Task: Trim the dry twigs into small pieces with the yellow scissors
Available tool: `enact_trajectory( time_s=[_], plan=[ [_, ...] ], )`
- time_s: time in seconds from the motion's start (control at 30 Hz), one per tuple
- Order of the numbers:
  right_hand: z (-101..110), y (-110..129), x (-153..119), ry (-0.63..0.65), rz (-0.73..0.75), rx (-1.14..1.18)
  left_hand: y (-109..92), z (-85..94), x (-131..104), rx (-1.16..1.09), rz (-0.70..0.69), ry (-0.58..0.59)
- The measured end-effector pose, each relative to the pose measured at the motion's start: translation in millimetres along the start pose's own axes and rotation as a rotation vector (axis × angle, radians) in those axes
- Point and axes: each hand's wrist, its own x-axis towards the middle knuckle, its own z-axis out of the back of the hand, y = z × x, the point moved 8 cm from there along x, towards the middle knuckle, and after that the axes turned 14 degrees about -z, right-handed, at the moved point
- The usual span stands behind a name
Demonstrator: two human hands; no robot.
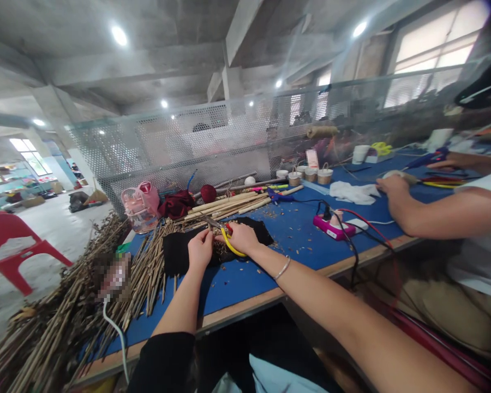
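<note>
My right hand [244, 239] is closed around pruning shears [229, 244] with yellow and red handles, their grey blades pointing up and left. Close beside the blades, my left hand [200, 250] is closed in a pinch; what it holds is too small to make out. Both hands are over a black cloth [175, 255] lying on the blue tabletop. Small cut bits of twig [223, 252] are scattered on the cloth under the shears. Just left of the cloth lie many thin brown sticks [147, 273].
Behind the cloth are pale sticks [229, 206], a dark red yarn ball [208, 193] and a pink clear bag [141, 206]. A purple power strip [334, 226] with cables sits to the right. A co-worker's arm [429, 210] reaches in there. A mesh partition [180, 147] borders the back.
</note>
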Motion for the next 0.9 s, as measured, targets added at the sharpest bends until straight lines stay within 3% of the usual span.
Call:
enact_trajectory(
  time_s=[0.33, 0.57, 0.9],
  plan=[
    [-4, 6, -5, -0.059, 0.13, 0.039, 23, -7.2, -4, -0.174, 0.156, -0.056],
    [-13, 7, -3, -0.085, 0.139, 0.059, 22, -7.7, -4, -0.256, 0.162, -0.072],
    [-2, 15, -12, -0.138, 0.191, 0.136, 16, -19.6, -7, -0.41, 0.193, -0.043]
  ],
)
